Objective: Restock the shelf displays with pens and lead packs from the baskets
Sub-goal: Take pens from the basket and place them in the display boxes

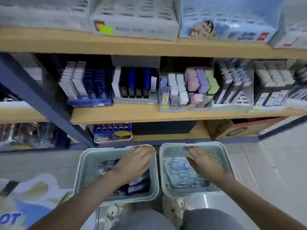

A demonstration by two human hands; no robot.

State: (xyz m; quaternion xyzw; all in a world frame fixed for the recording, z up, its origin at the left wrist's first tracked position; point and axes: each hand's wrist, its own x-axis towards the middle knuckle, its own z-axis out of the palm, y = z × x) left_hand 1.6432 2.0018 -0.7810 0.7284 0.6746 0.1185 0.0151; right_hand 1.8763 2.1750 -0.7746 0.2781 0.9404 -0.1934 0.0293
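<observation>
Two pale green plastic baskets stand side by side on the floor in front of the shelf. The left basket (86, 170) holds dark and white packs (137, 185); the right basket (222, 156) holds several clear-wrapped bluish pens or packs (182, 171). My left hand (134, 161) hovers over the left basket with fingers straight, fingertips near its far rim. Over the right basket my right hand (204, 161) is spread flat in the same way. Neither hand holds anything. The middle shelf (132, 113) carries display trays of lead packs and pens.
A blue display tray (89, 102), a grey tray of dark packs (134, 97) and a tray of pastel packs (186, 103) sit on the middle shelf. A cardboard box (221, 130) stands on the bottom shelf. A printed bag (28, 200) lies at lower left.
</observation>
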